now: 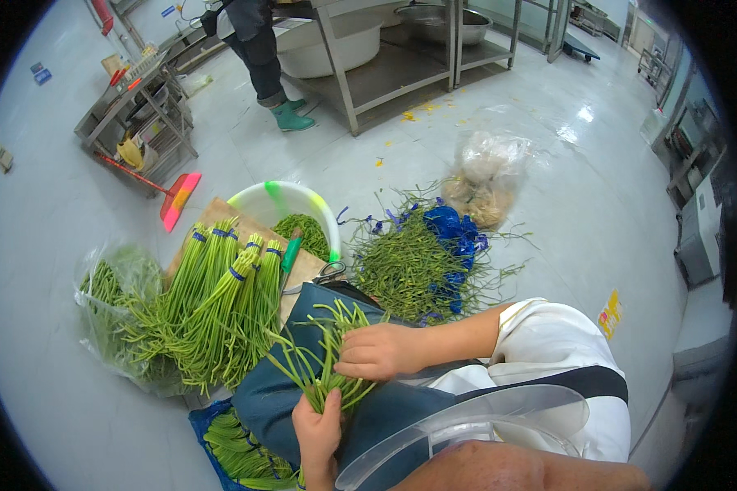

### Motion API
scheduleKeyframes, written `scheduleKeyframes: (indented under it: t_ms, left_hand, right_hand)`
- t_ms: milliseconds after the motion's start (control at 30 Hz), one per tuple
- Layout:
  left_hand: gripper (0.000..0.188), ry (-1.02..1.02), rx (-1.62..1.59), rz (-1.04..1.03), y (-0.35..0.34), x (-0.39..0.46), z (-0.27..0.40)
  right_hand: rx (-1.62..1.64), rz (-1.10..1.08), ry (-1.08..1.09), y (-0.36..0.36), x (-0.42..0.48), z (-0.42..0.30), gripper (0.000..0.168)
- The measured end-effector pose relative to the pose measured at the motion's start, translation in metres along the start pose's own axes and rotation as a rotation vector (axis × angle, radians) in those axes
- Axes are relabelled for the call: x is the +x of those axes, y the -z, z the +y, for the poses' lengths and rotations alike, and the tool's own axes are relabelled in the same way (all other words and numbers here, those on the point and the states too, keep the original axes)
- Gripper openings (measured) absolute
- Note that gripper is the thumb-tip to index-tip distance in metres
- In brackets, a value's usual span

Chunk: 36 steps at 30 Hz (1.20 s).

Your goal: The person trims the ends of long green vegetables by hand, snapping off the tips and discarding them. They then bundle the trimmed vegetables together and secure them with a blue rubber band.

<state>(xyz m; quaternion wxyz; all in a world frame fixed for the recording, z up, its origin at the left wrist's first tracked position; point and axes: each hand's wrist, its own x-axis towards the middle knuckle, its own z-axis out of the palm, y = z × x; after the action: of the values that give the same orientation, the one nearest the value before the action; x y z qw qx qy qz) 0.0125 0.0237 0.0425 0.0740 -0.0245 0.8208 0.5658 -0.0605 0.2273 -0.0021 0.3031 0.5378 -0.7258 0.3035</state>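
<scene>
My left hand [317,426] grips a loose bunch of garlic scapes [304,362] above the dark blue apron [270,393] on my lap. My right hand [381,351] is curled around the upper part of the same bunch, its fingertips partly hidden. On a wooden board [310,268] rest several scape bundles [221,307] bound with blue-purple bands. A green-handled knife [292,251] and scissors [330,271] lie at the board's right side. Behind it stands a white tub [255,205] holding cut green pieces [304,232].
Thin scape tips [408,264] and blue netting [451,230] are heaped on the floor. Clear bags [488,178] lie beyond. Left are a plastic bag of greens [113,288] and a squeegee [178,199]. More bundles [245,454] sit low. A person in green boots [292,116] stands by steel tables [399,95].
</scene>
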Motion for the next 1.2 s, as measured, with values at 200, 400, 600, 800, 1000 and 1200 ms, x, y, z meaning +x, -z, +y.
scheduleKeyframes:
  t_ms: [200,400,600,800,1000,1200]
  left_hand:
    - [0.016,-0.042,0.088,0.002,0.006,0.005,0.007]
    - [0.019,0.022,0.014,-0.064,0.006,0.009,0.008]
    - [0.019,-0.003,0.072,-0.149,0.006,0.014,-0.004]
    - [0.020,0.091,-0.054,0.075,0.021,0.016,0.006]
    - [0.020,0.131,-0.020,-0.099,0.025,0.027,-0.004]
    - [0.013,0.098,-0.265,0.009,0.020,0.024,-0.019]
  right_hand:
    - [0.018,-0.202,-0.104,0.013,-0.012,-0.002,0.032]
    - [-0.024,0.084,0.090,0.021,-0.004,0.006,0.025]
    - [0.348,-0.286,-0.217,0.035,-0.027,-0.006,0.020]
    - [0.706,-0.559,-0.600,0.038,-0.015,0.009,0.024]
    - [0.392,-0.502,-0.783,0.049,-0.021,0.026,0.017]
    - [0.990,0.278,-1.114,-0.006,-0.003,0.029,0.022]
